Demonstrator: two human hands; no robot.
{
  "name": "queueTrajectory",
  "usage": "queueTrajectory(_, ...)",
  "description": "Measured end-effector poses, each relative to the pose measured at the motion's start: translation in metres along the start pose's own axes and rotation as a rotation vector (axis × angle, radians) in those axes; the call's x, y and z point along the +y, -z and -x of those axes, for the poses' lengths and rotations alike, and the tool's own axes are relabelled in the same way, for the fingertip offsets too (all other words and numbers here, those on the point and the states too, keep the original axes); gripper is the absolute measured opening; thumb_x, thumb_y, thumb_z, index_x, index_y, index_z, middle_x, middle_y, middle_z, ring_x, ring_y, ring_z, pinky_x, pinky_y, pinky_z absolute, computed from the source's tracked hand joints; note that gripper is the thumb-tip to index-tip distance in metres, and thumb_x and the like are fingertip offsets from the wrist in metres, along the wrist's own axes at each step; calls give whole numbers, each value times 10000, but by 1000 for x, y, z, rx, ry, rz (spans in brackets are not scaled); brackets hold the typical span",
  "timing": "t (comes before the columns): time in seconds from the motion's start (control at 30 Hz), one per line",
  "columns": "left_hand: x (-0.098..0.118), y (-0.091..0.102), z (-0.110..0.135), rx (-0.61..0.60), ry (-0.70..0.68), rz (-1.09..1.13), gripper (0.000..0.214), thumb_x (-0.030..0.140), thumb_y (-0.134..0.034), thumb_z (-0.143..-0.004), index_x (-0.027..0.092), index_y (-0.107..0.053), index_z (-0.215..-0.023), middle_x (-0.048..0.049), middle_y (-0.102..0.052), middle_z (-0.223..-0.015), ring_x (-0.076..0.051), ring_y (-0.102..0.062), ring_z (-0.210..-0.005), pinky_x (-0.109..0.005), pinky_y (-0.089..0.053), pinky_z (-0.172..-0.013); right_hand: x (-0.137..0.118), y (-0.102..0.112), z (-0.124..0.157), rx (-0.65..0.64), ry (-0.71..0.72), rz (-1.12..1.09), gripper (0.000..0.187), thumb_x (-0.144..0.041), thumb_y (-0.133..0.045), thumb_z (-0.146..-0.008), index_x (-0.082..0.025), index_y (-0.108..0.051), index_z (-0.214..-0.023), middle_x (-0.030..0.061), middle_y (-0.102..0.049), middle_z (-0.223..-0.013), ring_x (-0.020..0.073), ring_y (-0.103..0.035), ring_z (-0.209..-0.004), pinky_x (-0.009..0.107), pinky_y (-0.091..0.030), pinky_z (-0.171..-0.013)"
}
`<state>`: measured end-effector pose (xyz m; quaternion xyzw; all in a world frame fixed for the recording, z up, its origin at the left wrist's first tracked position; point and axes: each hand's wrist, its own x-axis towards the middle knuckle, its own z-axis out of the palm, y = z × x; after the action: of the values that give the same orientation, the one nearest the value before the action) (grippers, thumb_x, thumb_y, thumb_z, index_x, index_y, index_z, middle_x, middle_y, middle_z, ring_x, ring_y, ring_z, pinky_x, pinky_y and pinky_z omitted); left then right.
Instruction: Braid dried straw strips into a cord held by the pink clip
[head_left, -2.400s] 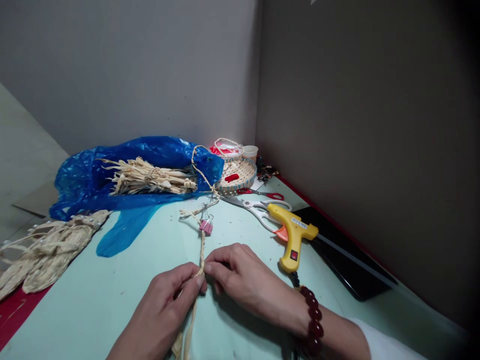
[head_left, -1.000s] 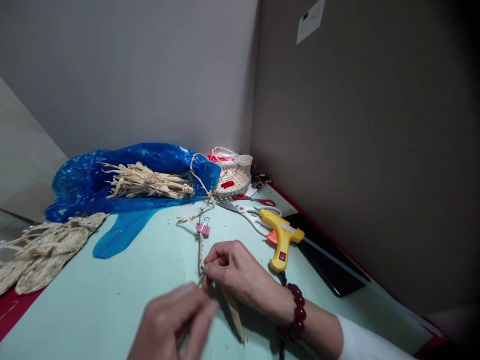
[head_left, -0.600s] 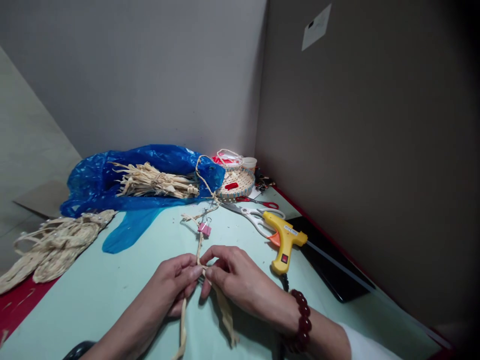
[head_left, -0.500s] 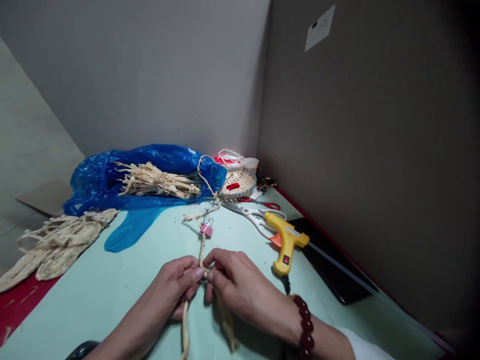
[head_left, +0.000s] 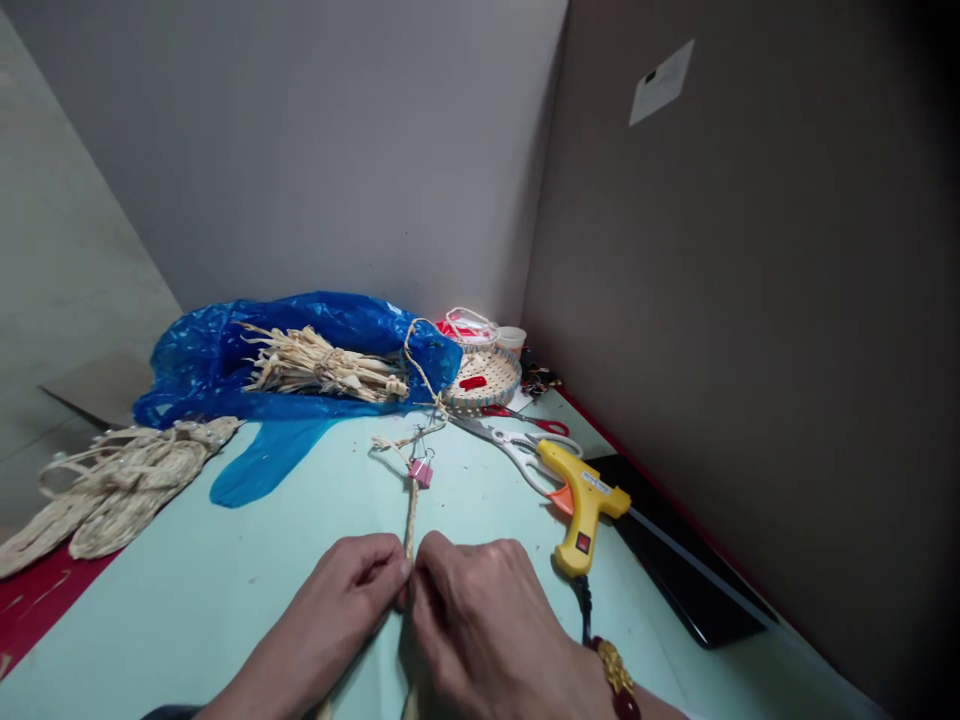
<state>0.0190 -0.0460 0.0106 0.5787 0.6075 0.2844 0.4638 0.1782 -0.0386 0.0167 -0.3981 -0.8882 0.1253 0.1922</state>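
Note:
A thin straw braid [head_left: 410, 510] runs down the pale green table [head_left: 187, 600] from a pink binder clip [head_left: 420, 472] to my hands. My left hand [head_left: 346, 600] and my right hand [head_left: 480, 625] meet at the braid's near end, each with fingers pinched shut on the straw strands. Loose strand ends trail down between my wrists to the frame's lower edge. A dark bead bracelet [head_left: 619, 680] circles my right wrist. Twine leads from the clip up toward the blue bag.
A blue plastic bag [head_left: 225, 360] holding a bundle of straw [head_left: 322, 365] lies at the back. Woven straw pieces [head_left: 112, 490] sit at left. A yellow glue gun [head_left: 581, 500], white scissors [head_left: 517, 450], red scissors [head_left: 525, 418], a woven tray [head_left: 484, 372] and a black slab [head_left: 690, 580] lie at right.
Both hands have slid nearer to me along the braid and closed tightly together. The loose strands that hung spread apart are now gathered under my hands. The view has tilted up.

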Motion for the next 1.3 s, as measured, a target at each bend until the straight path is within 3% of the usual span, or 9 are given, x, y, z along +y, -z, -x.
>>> queueTrajectory(0.23,6,-6,6,-39,132,487,323,338,-569,-747,206,-368,-531,99,-293,-475,-69,-204,-461,-222,-154,-450,7,-32,5,188,404,230,147,-60,-457,-788,-153,-530,-875,24,-596,-601,154,-503,-450,298,-182,-418)
queueTrajectory(0.4,6,-2,5,-73,197,499,365,456,-680,-669,197,-443,-568,125,-312,-403,-26,-143,-356,-214,-52,-384,6,-35,5,335,522,277,188,-41,-432,-808,-166,-565,-765,17,-565,-532,153,-461,-380,315,-186,-389)
queueTrajectory(0.5,1,1,3,-121,196,517,331,444,-666,-689,191,-477,-589,137,-277,-375,-23,-125,-332,-211,-37,-362,4,-20,3,325,357,27,163,-198,-506,-846,-196,-574,-698,7,-588,-546,150,-516,-447,290,-284,-450)
queueTrajectory(0.63,-2,0,3,-138,161,614,282,398,-627,-754,193,-472,-636,135,-289,-419,-28,-111,-352,-217,-50,-374,8,4,-4,216,-156,-412,208,-318,-549,-874,-202,-618,-1033,27,-681,-845,160,-612,-732,253,-405,-655)
queueTrajectory(0.77,-1,-1,5,-190,120,526,258,382,-556,-809,188,-482,-655,73,-453,-461,-52,-198,-382,-226,-101,-406,18,10,-11,-231,-176,-754,223,-355,-547,-875,-160,-647,-920,9,-636,-721,132,-555,-630,212,-372,-563)
queueTrajectory(0.83,-1,0,5,-187,27,365,307,402,-528,-833,169,-516,-633,27,-531,-522,-69,-272,-430,-223,-155,-436,22,10,-13,-349,-153,-836,224,-269,-471,-901,-151,-651,-837,-8,-584,-642,109,-506,-566,202,-351,-542)
queueTrajectory(0.93,-4,4,5,-103,-54,146,298,364,-531,-836,146,-591,-642,59,-434,-516,-89,-302,-494,-216,-194,-476,22,11,-14,-336,-162,-807,264,-163,-413,-876,-148,-646,-752,-20,-525,-619,91,-440,-565,187,-322,-544)
queueTrajectory(1.03,-6,4,5,-78,-4,81,255,329,-513,-827,170,-568,-636,84,-366,-460,-97,-289,-464,-222,-182,-458,17,11,-15,-255,-229,-723,220,-180,-472,-830,-137,-651,-709,-23,-492,-605,94,-397,-584,196,-277,-519)
queueTrajectory(1.3,5,2,13,5,-62,-229,296,317,-431,-839,198,-466,-570,38,-424,-565,-137,-386,-573,-239,-263,-529,11,-2,-14,-100,-363,-864,254,-255,-504,-806,-124,-599,-609,-31,-407,-533,90,-339,-544,216,-250,-490)
